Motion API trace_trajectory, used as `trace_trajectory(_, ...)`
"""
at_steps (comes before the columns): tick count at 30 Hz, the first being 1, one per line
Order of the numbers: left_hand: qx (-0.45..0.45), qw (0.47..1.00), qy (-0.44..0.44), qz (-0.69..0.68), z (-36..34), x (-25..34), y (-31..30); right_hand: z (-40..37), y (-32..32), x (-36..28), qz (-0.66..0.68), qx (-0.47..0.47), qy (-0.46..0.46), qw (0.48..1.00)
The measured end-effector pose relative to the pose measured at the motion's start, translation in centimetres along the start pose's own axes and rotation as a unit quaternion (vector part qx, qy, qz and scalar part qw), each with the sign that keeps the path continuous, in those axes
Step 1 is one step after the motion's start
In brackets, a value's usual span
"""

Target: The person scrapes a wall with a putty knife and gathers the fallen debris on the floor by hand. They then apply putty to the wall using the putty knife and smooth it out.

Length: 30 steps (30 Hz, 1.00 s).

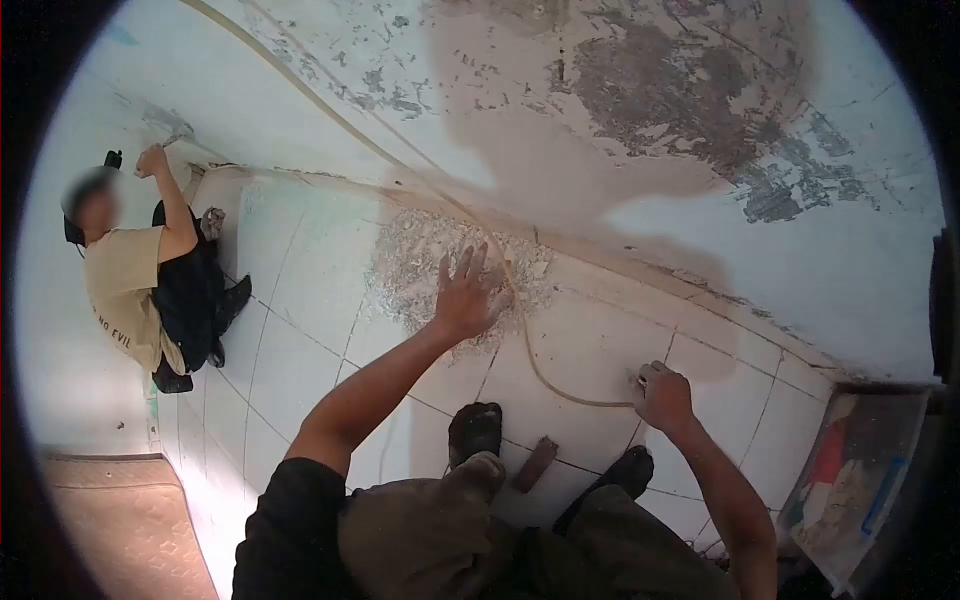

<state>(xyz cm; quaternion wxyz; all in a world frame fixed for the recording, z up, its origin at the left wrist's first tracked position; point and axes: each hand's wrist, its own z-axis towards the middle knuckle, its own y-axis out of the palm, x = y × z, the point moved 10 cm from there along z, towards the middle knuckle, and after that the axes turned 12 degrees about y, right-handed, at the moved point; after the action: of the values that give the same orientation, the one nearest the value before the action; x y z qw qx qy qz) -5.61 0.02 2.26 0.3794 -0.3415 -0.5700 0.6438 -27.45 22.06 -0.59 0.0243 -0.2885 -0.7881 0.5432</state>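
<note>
Person crouched on a tiled floor, seen from above. The left hand lies flat with fingers spread wide on a heap of paint flakes at the floor's far edge, just below the peeling wall. The right hand is closed in a fist around the end of a thin hose, which curves back across the heap and up along the wall. A small brown block lies between the shoes. A second person sits at the floor's left edge, one hand raised against the wall.
</note>
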Motion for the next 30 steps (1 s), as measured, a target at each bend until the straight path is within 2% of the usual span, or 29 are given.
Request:
trace_trajectory(3, 0.028, 0.999, -0.029, -0.005, -0.6, 0.1, -1.1, 0.0, -0.7, -0.2, 0.012, -0.006, 0.001, 1.000)
trace_trajectory(5, 0.001, 0.994, -0.072, -0.088, -2.2, -1.1, -0.3, -0.1, -0.9, -0.4, 0.014, -0.011, 0.007, 1.000)
trace_trajectory(8, 0.008, 0.992, -0.045, -0.118, -4.4, -0.8, 1.1, 0.0, -0.4, -0.2, 0.025, -0.011, 0.000, 1.000)
trace_trajectory(9, -0.063, 0.966, -0.105, -0.227, -4.5, -0.2, 0.9, 0.2, -0.1, 0.3, 0.026, -0.002, 0.013, 1.000)
trace_trajectory(10, -0.136, 0.921, -0.157, -0.331, -4.7, 1.2, 0.8, 0.3, -0.1, -0.1, 0.040, 0.016, -0.024, 0.999)
trace_trajectory(11, -0.111, 0.926, -0.113, -0.342, -4.8, 2.0, 1.6, -0.1, -0.7, -0.4, 0.051, 0.035, -0.056, 0.997)
trace_trajectory(12, -0.084, 0.929, -0.067, -0.354, -5.0, 2.7, 2.4, 0.0, -2.7, -0.1, 0.047, 0.050, -0.033, 0.997)
trace_trajectory(13, -0.127, 0.923, -0.050, -0.361, -5.1, 3.9, 3.0, 0.9, -3.9, 0.4, 0.168, -0.044, 0.029, 0.984)
trace_trajectory(14, -0.151, 0.933, 0.014, -0.325, -4.9, 5.3, 3.3, 0.8, -4.6, 0.3, 0.289, -0.134, 0.081, 0.944)
trace_trajectory(16, -0.238, 0.934, 0.025, -0.265, -4.5, 7.9, 2.8, -1.0, -13.7, -1.2, 0.363, 0.134, -0.014, 0.922)
trace_trajectory(17, -0.291, 0.923, 0.033, -0.249, -4.0, 8.9, 2.0, -1.2, -16.3, -2.0, 0.359, 0.140, -0.014, 0.923)
trace_trajectory(19, -0.158, 0.927, 0.156, -0.303, -3.6, 10.9, 1.7, -5.5, -24.8, -5.4, 0.260, 0.337, -0.160, 0.891)
trace_trajectory(21, -0.175, 0.918, 0.168, -0.313, -3.5, 11.9, 3.6, -9.2, -29.7, -5.9, 0.303, 0.423, -0.185, 0.834)
trace_trajectory(23, -0.195, 0.911, 0.178, -0.316, -2.7, 12.6, 3.3, -12.2, -31.8, -4.6, 0.383, 0.455, -0.189, 0.781)
trace_trajectory(24, -0.233, 0.899, 0.147, -0.340, -2.2, 12.9, 2.7, -12.3, -32.5, -4.9, 0.387, 0.455, -0.193, 0.779)
trace_trajectory(25, -0.269, 0.884, 0.117, -0.363, -1.9, 13.2, 2.4, -13.5, -33.4, -5.4, 0.356, 0.500, -0.222, 0.758)
trace_trajectory(26, -0.228, 0.895, 0.139, -0.357, -1.4, 13.6, 1.2, -14.6, -33.9, -5.9, 0.321, 0.544, -0.251, 0.734)
trace_trajectory(27, -0.226, 0.896, 0.137, -0.357, -1.3, 13.7, 1.2, -12.9, -33.6, -5.8, 0.322, 0.543, -0.253, 0.734)
trace_trajectory(29, -0.252, 0.889, 0.135, -0.357, -1.3, 13.9, 1.8, -7.4, -31.6, -7.6, 0.264, 0.455, -0.314, 0.790)
trace_trajectory(30, -0.253, 0.889, 0.134, -0.358, -1.3, 13.9, 1.9, -7.8, -31.7, -8.0, 0.264, 0.454, -0.313, 0.791)
